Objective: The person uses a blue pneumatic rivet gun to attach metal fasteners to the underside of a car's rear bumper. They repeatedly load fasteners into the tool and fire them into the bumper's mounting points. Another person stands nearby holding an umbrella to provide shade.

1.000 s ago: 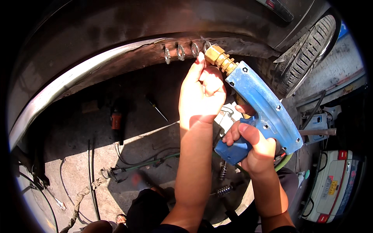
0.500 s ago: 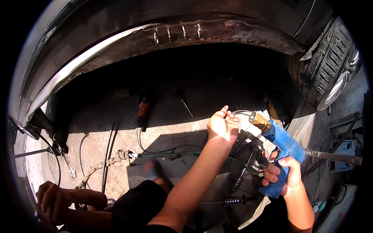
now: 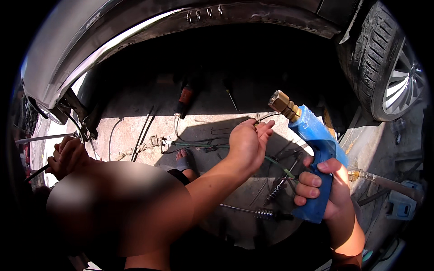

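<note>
My right hand (image 3: 323,183) is wrapped round the handle of a blue pistol-shaped tool (image 3: 318,131). Its brass nozzle (image 3: 285,105) points up and to the left, and a hose (image 3: 389,183) trails from its back toward the right. My left hand (image 3: 249,142) is raised just left of the nozzle, thumb and forefinger together and the other fingers half stretched. Whatever sits in that pinch is too small to make out; a thin dark wire shows between it and the nozzle. Several metal rings (image 3: 204,14) stand in a row on the car's sill (image 3: 266,18).
At the left are another person's clasped hands (image 3: 68,156). A wheel (image 3: 384,63) stands at the upper right. On the floor lie a red-black power tool (image 3: 184,98), a screwdriver (image 3: 231,97), cables (image 3: 203,144), rods with springs (image 3: 264,214) and a blue stool (image 3: 402,203).
The blue tool and my right hand have moved left and up. My left hand has turned and stays near the nozzle. The view has shifted, and the other person's hands sit higher.
</note>
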A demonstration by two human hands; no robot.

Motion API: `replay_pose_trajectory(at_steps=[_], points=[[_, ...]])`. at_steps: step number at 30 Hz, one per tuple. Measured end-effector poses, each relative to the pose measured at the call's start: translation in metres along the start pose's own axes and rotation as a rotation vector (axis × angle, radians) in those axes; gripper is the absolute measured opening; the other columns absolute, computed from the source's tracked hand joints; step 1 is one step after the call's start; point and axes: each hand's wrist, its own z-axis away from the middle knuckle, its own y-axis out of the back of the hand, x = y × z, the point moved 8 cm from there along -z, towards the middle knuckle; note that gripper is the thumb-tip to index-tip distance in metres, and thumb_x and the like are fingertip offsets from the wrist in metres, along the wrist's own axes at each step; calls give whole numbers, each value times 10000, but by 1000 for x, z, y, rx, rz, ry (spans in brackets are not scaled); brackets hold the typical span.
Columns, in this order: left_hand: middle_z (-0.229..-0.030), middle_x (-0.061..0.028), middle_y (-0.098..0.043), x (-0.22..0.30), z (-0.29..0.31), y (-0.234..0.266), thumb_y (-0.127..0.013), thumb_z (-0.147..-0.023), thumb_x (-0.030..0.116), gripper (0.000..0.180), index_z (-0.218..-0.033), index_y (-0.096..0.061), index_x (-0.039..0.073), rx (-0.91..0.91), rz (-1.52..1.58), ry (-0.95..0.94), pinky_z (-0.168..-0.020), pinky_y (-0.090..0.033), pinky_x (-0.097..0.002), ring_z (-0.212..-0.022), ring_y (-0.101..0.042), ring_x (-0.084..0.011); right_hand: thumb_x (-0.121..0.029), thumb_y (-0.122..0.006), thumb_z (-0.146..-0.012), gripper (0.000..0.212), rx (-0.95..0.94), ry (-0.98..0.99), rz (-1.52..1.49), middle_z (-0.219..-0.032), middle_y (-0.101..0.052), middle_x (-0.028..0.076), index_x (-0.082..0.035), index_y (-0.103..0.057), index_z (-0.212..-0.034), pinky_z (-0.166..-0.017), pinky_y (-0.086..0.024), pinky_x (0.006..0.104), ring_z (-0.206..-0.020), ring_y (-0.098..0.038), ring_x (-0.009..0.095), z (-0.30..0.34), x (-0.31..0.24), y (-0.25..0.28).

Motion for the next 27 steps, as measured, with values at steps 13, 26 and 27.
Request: replay_pose_trajectory(at_steps=[13,26,27], points=[[-1323,-312,-386,-11,81,63,-347,-971,39,270,-1217,-313,-66,-59,-160,207,-1007,-447,-416,-1212,-479,-372,-184,-531,-806,189,69,-12,40,-638,-498,41,-76,-559,-958,-660,-456,421,-581,-506,193,-1,21,-1],[-796,-20,-558,43,50,45,-546,-947,199,133,-910,-565,74,-50,-292,194,-664,-427,-279,-686,-496,-115,-171,-548,-804,197,94,-72,49,-659,-527,66,-51,-544,-960,-674,-475,421,-601,-535,205,-28,21,-5],[-787,-15,-550,43,48,39,-556,-942,200,131,-917,-569,72,-61,-306,202,-664,-422,-278,-680,-488,-112,-169,-546,-805,194,107,-70,47,-657,-526,67,-50,-543,-959,-673,-474,422,-600,-535,206,-29,20,-4]])
